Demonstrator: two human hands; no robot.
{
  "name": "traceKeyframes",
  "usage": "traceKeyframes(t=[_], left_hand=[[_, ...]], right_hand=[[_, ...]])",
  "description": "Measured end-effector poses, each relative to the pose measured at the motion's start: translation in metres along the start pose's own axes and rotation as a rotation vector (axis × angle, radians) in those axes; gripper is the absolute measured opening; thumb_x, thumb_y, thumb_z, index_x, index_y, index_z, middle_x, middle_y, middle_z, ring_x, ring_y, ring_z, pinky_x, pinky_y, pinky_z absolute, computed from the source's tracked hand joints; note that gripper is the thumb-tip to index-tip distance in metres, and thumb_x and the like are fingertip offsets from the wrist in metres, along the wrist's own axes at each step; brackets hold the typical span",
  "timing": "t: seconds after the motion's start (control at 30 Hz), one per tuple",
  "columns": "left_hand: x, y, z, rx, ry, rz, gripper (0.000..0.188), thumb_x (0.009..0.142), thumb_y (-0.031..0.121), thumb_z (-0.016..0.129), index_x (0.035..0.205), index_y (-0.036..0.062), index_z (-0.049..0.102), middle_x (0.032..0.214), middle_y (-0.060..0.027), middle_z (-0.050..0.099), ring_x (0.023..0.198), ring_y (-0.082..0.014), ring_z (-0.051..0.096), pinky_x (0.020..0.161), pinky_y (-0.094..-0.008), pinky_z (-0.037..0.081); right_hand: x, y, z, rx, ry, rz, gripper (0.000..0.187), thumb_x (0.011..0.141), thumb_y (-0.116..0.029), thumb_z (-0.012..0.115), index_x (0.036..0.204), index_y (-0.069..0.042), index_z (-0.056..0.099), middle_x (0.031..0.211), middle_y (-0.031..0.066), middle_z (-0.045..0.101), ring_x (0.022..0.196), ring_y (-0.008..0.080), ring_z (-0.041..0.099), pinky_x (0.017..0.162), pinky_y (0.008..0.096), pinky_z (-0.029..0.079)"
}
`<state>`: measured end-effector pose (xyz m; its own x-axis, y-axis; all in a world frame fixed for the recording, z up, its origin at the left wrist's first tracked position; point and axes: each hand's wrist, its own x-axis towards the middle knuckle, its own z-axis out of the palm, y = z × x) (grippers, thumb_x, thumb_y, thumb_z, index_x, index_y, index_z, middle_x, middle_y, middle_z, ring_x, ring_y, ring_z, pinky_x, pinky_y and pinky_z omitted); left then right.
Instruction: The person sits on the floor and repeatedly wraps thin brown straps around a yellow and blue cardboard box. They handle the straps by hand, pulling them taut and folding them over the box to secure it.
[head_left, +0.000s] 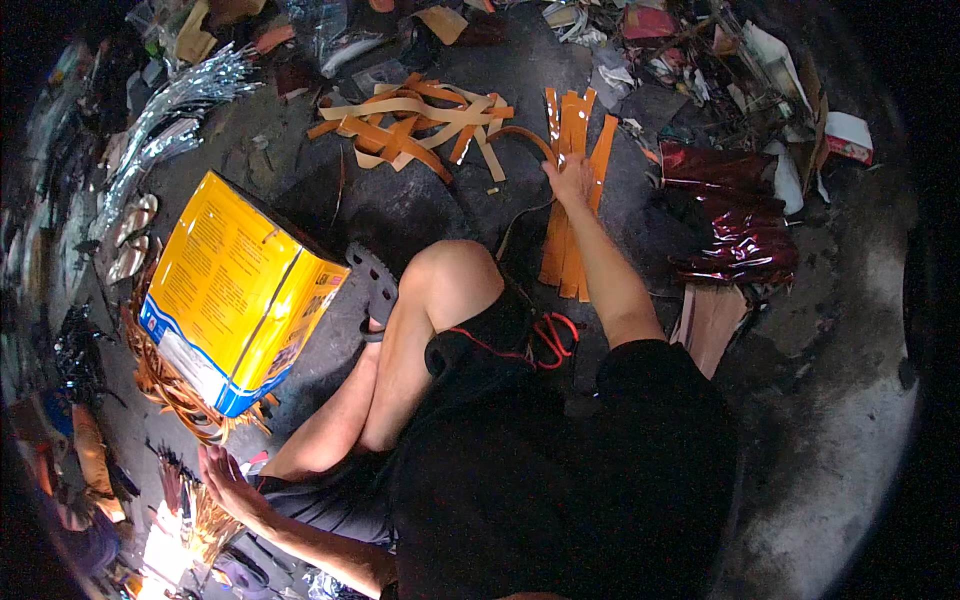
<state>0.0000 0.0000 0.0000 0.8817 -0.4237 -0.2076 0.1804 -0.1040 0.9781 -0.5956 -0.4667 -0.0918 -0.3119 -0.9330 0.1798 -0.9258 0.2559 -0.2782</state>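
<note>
My right hand (570, 182) is closed over the upper part of a row of long orange strips (566, 245) lying side by side on the floor. A curved orange strip (525, 132) runs from a tangled heap of orange and tan strips (410, 122) to its fingertips. At the lower left, my left hand (228, 484) is open with its fingers stretched out, holding nothing I can see. It is nearest to a bundle of thin brown strips (212, 525), below a yellow and blue box-shaped tin (235, 290). Red-handled scissors (555, 340) lie beside my bent knee.
Right of the row lies a shiny dark red sheet (725, 215) over a pale brown stack (708, 325). Silver tinsel strips (180, 115) and a pair of sandals (132, 238) are at the left. Mixed scraps (700, 60) cover the far floor. Bright light falls at the lower left.
</note>
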Motion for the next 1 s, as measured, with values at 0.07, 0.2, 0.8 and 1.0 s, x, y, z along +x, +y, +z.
traceKeyframes(t=[0.07, 0.2, 0.8, 1.0], left_hand=[[0.005, 0.016, 0.011, -0.011, -0.048, 0.07, 0.042, 0.097, 0.028, 0.056, 0.132, 0.0048, 0.052, 0.114, -0.0063, 0.062, 0.11, -0.0165, 0.056, 0.099, -0.0318, 0.039], [-0.017, 0.025, 0.055, 0.087, -0.029, 0.168, 0.037, 0.098, 0.026, 0.054, 0.127, 0.0018, 0.056, 0.111, -0.0077, 0.063, 0.106, -0.0161, 0.057, 0.096, -0.0303, 0.043], [-0.056, 0.15, 0.136, 0.436, -0.868, 0.152, 0.022, 0.092, 0.025, 0.067, 0.096, 0.0035, 0.062, 0.079, 0.0051, 0.057, 0.076, -0.0062, 0.049, 0.068, -0.0236, 0.042], [-0.01, 0.13, 0.071, 0.448, -0.829, -0.015, 0.023, 0.091, 0.025, 0.066, 0.094, 0.0022, 0.063, 0.078, 0.0033, 0.061, 0.067, -0.0055, 0.052, 0.058, -0.024, 0.043]], right_hand=[[-0.011, 0.001, 0.007, -0.206, -0.151, -0.014, 0.044, 0.077, -0.036, 0.073, 0.1, -0.001, 0.059, 0.102, 0.0222, 0.064, 0.107, 0.0336, 0.058, 0.092, 0.0471, 0.044], [0.014, -0.029, -0.02, 0.404, 0.199, -0.159, 0.03, 0.084, -0.025, 0.068, 0.092, -0.002, 0.05, 0.086, 0.0154, 0.062, 0.081, 0.0255, 0.063, 0.071, 0.0396, 0.049], [-0.134, -0.318, -0.22, 0.348, -1.27, -1.306, 0.022, 0.088, -0.022, 0.067, 0.097, -0.002, 0.064, 0.077, 0.0056, 0.068, 0.07, 0.0132, 0.063, 0.063, 0.0279, 0.048], [-0.115, -0.318, -0.192, 0.607, -1.153, -1.114, 0.019, 0.087, -0.02, 0.068, 0.088, -0.001, 0.066, 0.073, -0.0006, 0.062, 0.068, 0.0061, 0.055, 0.06, 0.0254, 0.044]])
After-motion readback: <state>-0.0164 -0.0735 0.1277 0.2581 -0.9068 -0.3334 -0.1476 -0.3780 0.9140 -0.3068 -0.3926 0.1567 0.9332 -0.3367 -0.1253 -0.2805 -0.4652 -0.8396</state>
